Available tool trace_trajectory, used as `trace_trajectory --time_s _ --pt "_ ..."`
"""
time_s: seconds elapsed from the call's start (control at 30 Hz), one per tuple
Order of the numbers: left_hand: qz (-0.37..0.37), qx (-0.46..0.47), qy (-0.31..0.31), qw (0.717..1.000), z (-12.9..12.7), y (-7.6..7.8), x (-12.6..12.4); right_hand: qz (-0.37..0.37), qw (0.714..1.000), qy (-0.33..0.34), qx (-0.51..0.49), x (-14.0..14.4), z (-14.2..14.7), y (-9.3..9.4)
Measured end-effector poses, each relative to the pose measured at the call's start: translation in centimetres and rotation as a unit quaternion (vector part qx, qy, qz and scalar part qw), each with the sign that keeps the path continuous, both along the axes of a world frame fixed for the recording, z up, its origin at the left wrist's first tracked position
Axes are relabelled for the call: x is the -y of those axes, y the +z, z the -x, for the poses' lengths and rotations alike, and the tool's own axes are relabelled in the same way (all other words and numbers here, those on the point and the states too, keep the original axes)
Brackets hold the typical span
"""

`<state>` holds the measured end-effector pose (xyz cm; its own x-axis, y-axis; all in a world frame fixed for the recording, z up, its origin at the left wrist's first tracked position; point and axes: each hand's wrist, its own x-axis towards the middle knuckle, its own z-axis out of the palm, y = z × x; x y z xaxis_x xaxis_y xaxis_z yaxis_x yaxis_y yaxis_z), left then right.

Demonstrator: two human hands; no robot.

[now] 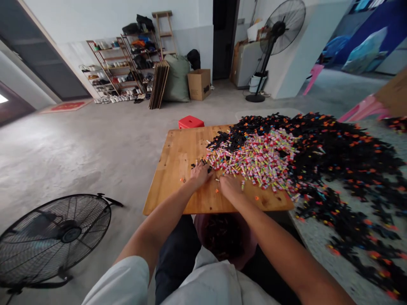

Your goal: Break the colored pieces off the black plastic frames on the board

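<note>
My left hand (200,173) and my right hand (229,185) rest palm-down on a low wooden table (173,169), side by side at the near edge of a heap of small multicoloured pieces (257,163). Fingers of both hands touch loose pieces at the heap's edge; whether anything is pinched cannot be seen. Behind and to the right spreads a much larger pile of black and orange pieces (337,152). A dark reddish basin (224,239) holding black pieces sits between my knees under the table's near edge.
A floor fan (54,237) stands at the lower left, a pedestal fan (276,38) at the back right. A red stool (190,122) sits behind the table. Shoe racks (117,72), a cardboard box (199,84) and a sack line the far wall. Black pieces spill onto the floor on the right.
</note>
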<state>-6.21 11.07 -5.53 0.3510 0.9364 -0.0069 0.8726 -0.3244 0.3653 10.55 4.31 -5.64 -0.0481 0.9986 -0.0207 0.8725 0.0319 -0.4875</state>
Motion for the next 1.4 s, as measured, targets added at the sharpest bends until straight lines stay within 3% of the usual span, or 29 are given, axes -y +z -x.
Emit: trace_trajectory --time_s 0.17,0.27,0.33,0.43,0.47,0.53,0.67,0.9,1.03,1.3,1.4 --pt "-0.035 0.019 -0.01 0.999 0.9 0.3 1.0 -0.022 0.996 -0.035 -0.08 -0.3 -0.9 -1.0" --pt "-0.02 0.097 -0.042 0.994 0.9 0.6 2.5 -0.034 0.983 -0.06 -0.169 0.1 -1.7 -1.1" --pt "0.021 0.183 -0.07 0.98 0.6 0.9 3.7 -0.026 0.942 -0.079 -0.326 0.4 -2.0 -0.9" --pt "0.088 0.293 -0.106 0.946 -0.1 1.6 5.3 -0.001 0.82 -0.093 -0.565 1.1 -2.1 -0.2" --pt "0.109 0.317 -0.11 0.936 -0.3 1.9 5.7 0.003 0.797 -0.089 -0.597 1.3 -2.1 0.1" --pt "0.141 0.344 -0.11 0.922 -0.6 2.5 6.3 0.004 0.78 -0.08 -0.62 1.8 -2.2 0.7" --pt "0.141 0.335 -0.109 0.925 -0.7 3.9 6.7 0.008 0.785 -0.067 -0.616 2.4 -2.6 1.6" --pt "0.077 0.223 -0.164 0.958 -0.3 5.9 6.8 0.021 0.81 -0.039 -0.585 2.9 -3.2 1.9" --pt "0.046 0.193 -0.196 0.96 -0.2 6.5 6.9 0.02 0.826 -0.037 -0.561 3.0 -3.3 1.8" --pt "0.051 0.119 -0.211 0.969 -0.4 6.6 6.5 -0.023 0.915 0.044 -0.401 3.3 -4.8 2.4" --pt "0.067 0.11 -0.191 0.973 -0.4 6.4 6.6 -0.012 0.928 0.065 -0.367 3.7 -5.1 3.3"
